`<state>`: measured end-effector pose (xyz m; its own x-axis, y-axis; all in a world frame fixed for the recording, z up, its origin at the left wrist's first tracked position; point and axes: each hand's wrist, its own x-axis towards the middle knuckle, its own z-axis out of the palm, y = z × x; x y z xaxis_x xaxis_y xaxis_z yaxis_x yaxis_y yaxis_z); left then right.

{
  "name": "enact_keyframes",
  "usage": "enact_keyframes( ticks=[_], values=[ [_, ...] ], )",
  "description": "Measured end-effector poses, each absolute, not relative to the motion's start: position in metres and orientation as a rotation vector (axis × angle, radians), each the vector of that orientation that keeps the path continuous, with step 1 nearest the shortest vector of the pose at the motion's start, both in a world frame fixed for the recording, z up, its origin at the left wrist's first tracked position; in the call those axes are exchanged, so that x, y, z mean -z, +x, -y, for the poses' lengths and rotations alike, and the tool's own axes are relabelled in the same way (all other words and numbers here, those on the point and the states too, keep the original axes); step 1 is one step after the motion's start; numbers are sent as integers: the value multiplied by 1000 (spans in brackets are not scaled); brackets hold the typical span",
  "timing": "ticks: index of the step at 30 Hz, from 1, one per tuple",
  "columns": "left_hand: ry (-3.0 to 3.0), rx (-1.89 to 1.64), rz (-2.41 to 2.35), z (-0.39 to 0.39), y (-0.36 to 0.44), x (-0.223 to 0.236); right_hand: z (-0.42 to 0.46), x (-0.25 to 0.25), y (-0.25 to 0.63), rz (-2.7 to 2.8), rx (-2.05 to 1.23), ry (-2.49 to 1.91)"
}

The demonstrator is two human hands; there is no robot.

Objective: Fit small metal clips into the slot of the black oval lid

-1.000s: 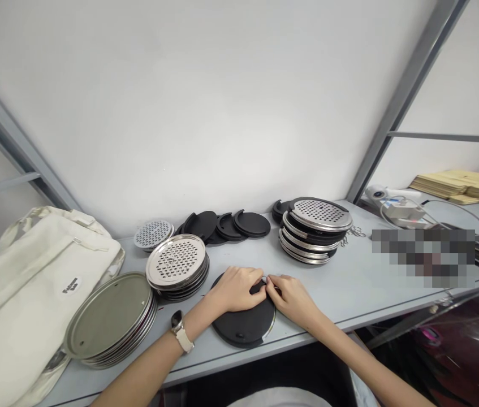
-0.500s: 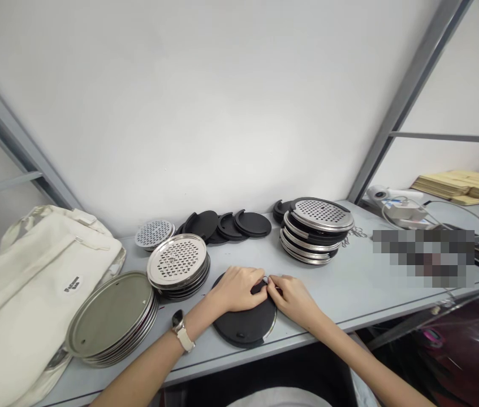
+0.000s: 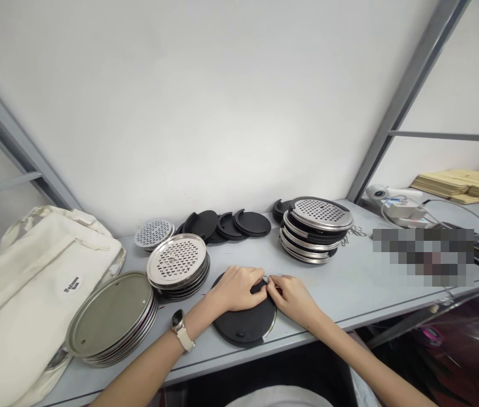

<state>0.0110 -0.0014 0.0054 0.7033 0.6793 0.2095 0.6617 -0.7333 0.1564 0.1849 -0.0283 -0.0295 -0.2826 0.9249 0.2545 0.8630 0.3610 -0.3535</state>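
Note:
A round black disc [image 3: 245, 328] lies on the grey bench in front of me, with a thin shiny metal rim showing along its right side. Across its upper part rests my left hand [image 3: 239, 289], closed, its thumb and fingers gripping at the disc's far right edge. My right hand [image 3: 290, 299] meets it there, thumb and forefinger pinched together. Between the fingertips of both hands shows a bit of a small metal wire piece [image 3: 266, 278]; my fingers hide most of it.
Perforated metal discs [image 3: 176, 261] and olive-green round plates [image 3: 109, 316] are stacked to the left, beside a cream canvas bag [image 3: 39, 305]. Black discs [image 3: 253, 224] lean by the wall. A mixed stack [image 3: 322, 215] stands right, near small wire hooks [image 3: 355, 230].
Both hands stay at the same spot on the disc's edge. The fingertips have shifted very slightly; the view sways a little.

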Motion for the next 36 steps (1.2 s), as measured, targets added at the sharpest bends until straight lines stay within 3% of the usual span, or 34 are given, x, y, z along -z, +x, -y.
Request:
enact_keyframes(
  ticks=[36],
  values=[
    [2838,-434,-1103,-1,10,-2,28,32,186,2164,-338,-1494]
  ],
)
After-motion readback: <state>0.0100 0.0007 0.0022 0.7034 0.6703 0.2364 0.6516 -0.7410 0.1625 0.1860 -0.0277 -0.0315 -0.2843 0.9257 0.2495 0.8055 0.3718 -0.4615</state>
